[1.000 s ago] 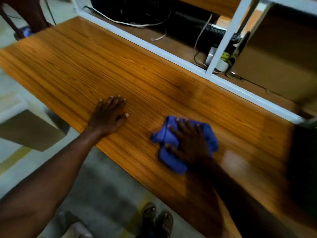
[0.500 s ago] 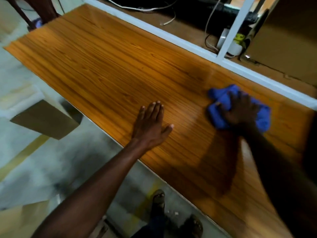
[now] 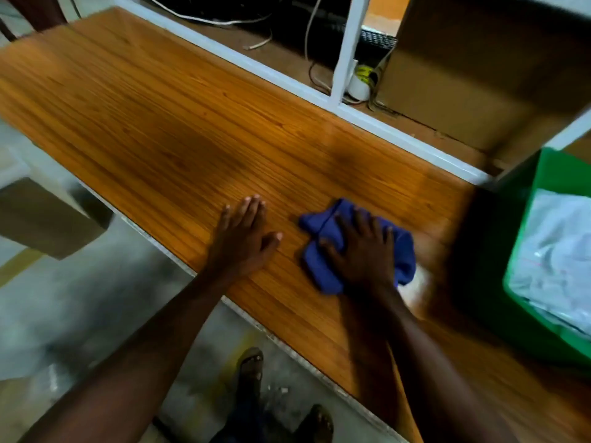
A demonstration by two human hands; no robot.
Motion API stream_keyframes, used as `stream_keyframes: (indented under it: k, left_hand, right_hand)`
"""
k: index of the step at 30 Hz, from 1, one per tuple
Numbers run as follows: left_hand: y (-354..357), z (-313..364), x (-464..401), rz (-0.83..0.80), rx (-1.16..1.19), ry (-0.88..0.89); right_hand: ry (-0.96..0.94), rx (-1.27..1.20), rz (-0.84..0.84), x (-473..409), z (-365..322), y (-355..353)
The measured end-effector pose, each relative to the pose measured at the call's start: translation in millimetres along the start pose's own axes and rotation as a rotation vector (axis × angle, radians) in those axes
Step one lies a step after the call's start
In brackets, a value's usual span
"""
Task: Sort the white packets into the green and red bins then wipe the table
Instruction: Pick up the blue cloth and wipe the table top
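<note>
Sorting looks done: white packets (image 3: 556, 251) sit in green bin (image 3: 543, 174) at table (image 3: 144, 129) right end; red bin unseen. Right hand (image 3: 361, 251), fingers spread, presses blue cloth (image 3: 323, 231) near front edge; left hand (image 3: 243, 238) flat. Wiping underway.

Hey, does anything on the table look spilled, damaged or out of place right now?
Nothing stands out. The right hand presses the blue cloth on the wooden table, the left hand rests flat beside it, and white packets sit inside the green bin.

i can't read any text, label, brand or number here; the yellow-and-black mark on the small white roll (image 3: 360, 79) is too blurred.
</note>
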State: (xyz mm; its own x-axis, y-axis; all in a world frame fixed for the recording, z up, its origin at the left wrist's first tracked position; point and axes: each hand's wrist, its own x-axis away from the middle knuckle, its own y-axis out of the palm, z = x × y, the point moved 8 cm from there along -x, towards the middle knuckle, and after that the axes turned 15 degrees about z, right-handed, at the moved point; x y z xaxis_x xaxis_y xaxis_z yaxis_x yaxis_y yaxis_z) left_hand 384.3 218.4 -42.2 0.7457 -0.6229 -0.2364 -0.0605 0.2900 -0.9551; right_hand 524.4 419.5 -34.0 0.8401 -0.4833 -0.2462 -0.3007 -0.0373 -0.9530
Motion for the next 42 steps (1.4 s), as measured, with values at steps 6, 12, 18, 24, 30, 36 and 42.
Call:
stream_keyframes:
  k: [6,12,18,24,30,36,42]
  left_hand:
    - [-7.8,-1.7,-0.6,0.081,-0.020,0.033]
    - [-2.5,-8.0,-5.1,0.075,-0.019,0.015]
    - [-5.7,-2.5,-1.6,0.040,0.002,0.012]
    - [-8.8,13.0,5.9,-0.069,-0.020,0.020]
    - [-1.7,151.2,69.0,-0.097,0.051,0.248]
    - [11.5,249.6,105.8,-0.085,0.080,0.347]
    - [7.1,254.0,110.6,-0.070,0.091,0.338]
  right_hand:
    - [0.564,0.009,0.075,-95.2,129.4,-9.8]
    - [0.754,-0.008,0.175,-125.1,176.7,-12.2]
    - [0.446,0.044,0.143,-21.3,61.7,-11.1]
    - [0.238,0.053,0.080,126.1,-11.0,-38.5]
    - [0.436,0.105,0.180,202.7,81.3,-79.9]
    - [0.626,0.194,0.231,279.9,204.3,-124.7]
    - [0.773,0.283,0.289,358.8,316.1,-171.9]
